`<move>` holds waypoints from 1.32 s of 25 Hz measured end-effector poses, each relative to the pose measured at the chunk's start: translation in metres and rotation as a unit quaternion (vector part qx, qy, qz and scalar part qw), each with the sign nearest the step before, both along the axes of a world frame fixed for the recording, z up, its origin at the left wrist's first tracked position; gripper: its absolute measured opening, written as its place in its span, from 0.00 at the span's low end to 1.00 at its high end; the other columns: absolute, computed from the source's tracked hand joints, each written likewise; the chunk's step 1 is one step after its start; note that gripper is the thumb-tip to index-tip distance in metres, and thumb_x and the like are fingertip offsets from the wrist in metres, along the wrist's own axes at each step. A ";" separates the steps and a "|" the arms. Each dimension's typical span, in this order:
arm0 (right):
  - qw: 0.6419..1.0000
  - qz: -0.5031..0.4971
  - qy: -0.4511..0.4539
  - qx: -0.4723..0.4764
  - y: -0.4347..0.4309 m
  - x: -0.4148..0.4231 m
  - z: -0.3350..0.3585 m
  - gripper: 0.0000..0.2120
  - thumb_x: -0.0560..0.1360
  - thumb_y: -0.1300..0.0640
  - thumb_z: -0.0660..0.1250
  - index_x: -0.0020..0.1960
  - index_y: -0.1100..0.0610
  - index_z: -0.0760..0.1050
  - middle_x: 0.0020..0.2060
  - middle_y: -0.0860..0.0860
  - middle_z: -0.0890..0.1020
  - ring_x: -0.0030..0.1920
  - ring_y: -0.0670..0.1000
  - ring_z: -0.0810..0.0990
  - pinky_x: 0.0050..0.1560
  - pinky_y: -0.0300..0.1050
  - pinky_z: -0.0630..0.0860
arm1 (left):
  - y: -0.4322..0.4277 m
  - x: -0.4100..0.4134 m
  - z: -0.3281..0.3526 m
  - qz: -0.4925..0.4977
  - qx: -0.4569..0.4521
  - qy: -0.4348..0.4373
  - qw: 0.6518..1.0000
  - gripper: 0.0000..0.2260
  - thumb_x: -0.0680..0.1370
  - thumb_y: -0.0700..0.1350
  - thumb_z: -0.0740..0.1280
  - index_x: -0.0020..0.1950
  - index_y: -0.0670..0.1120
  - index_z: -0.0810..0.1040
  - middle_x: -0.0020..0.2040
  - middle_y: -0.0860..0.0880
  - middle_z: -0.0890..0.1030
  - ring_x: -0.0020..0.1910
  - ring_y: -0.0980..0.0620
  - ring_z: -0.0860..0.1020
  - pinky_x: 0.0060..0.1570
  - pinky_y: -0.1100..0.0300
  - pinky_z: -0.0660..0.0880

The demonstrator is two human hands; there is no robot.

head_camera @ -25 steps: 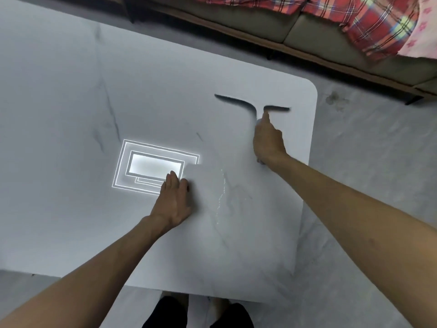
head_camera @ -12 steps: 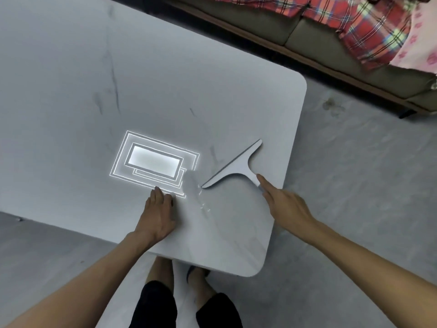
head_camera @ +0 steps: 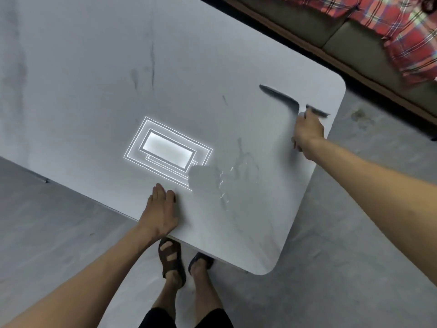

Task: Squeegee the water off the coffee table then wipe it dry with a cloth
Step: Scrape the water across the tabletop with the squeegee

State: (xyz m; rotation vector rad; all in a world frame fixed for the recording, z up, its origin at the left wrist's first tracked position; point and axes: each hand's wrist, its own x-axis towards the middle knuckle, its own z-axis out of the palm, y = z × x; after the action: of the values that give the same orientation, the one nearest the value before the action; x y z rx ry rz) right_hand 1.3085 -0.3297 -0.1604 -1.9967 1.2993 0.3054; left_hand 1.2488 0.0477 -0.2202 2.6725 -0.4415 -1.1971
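Half a second on, the squeegee (head_camera: pixel 280 94) has travelled from the near middle of the coffee table (head_camera: pixel 94 79) out to its far right corner, and the right arm has stretched out with it. Seen from a head-worn camera looking down, the squeegee now sits at about two o'clock in the view. Its dark blade is smeared by motion blur and lies across the tabletop just short of the rounded corner.

The right hand (head_camera: pixel 307 132) is closed around the squeegee's handle, fingers curled over it so that most of the handle is hidden. The forearm runs back from it towards four o'clock.

The left hand (head_camera: pixel 162 211) lies between seven and eight o'clock, palm down on the tabletop beside the near edge. Its fingers are straight and close together, and it holds nothing.

The table is pale grey-white with faint dark veins. Thin, glinting trails of water (head_camera: pixel 223 185) sit just below the centre of the view, between the two hands and touching neither. At nine o'clock from those trails, a bright reflection of a rectangular ceiling light (head_camera: pixel 168 150) shines on the surface.

Beyond the table, at one o'clock, runs an olive-brown sofa (head_camera: pixel 307 22) with a red plaid blanket (head_camera: pixel 402 31) draped over it. At six o'clock the person's feet, in dark sandals (head_camera: pixel 171 259), stand on a grey floor (head_camera: pixel 354 256), with the toes under the table's near edge.
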 end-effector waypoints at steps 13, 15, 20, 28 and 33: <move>0.928 0.368 0.060 -0.020 0.131 -0.177 0.004 0.21 0.83 0.46 0.48 0.73 0.29 0.50 0.49 0.46 0.83 0.44 0.50 0.79 0.40 0.45 0.69 | 0.031 -0.014 0.016 -0.001 -0.021 0.066 0.998 0.20 0.70 0.35 0.63 0.62 0.39 0.66 0.71 0.34 0.60 0.68 0.33 0.64 0.65 0.46 0.65; 0.928 0.361 0.081 -0.048 0.115 -0.203 0.010 0.21 0.83 0.45 0.48 0.72 0.27 0.51 0.55 0.44 0.82 0.49 0.50 0.80 0.43 0.45 0.72 | 0.034 -0.021 0.017 -0.013 -0.017 0.073 0.997 0.20 0.71 0.37 0.64 0.62 0.39 0.66 0.72 0.34 0.60 0.68 0.33 0.64 0.65 0.46 0.65; 0.922 0.364 0.097 -0.091 0.092 -0.226 0.030 0.21 0.82 0.44 0.49 0.69 0.23 0.48 0.50 0.46 0.83 0.44 0.49 0.80 0.39 0.43 0.71 | 0.041 -0.029 0.018 0.002 -0.064 0.052 0.997 0.18 0.70 0.37 0.64 0.60 0.41 0.68 0.63 0.40 0.69 0.59 0.39 0.72 0.53 0.54 0.69; 0.801 0.598 0.020 -0.025 0.203 -0.157 0.003 0.19 0.82 0.40 0.47 0.72 0.30 0.55 0.44 0.46 0.78 0.44 0.51 0.79 0.40 0.45 0.70 | 0.072 -0.019 0.017 0.159 -0.089 -0.018 0.983 0.12 0.70 0.37 0.63 0.52 0.46 0.68 0.44 0.48 0.75 0.42 0.46 0.75 0.35 0.57 0.68; 0.802 0.593 0.034 -0.061 0.185 -0.177 -0.007 0.19 0.82 0.41 0.47 0.72 0.30 0.55 0.44 0.47 0.78 0.43 0.52 0.79 0.39 0.45 0.69 | 0.069 -0.031 0.007 0.057 -0.072 0.014 0.996 0.16 0.69 0.37 0.65 0.56 0.41 0.70 0.56 0.43 0.70 0.52 0.42 0.73 0.48 0.54 0.71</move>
State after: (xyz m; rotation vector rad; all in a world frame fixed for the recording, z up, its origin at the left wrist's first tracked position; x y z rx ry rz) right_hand 1.1317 -0.1448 -0.1671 -2.6896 -0.1022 0.8741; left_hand 1.2175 0.1170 -0.2134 2.5187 -0.3525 -1.1249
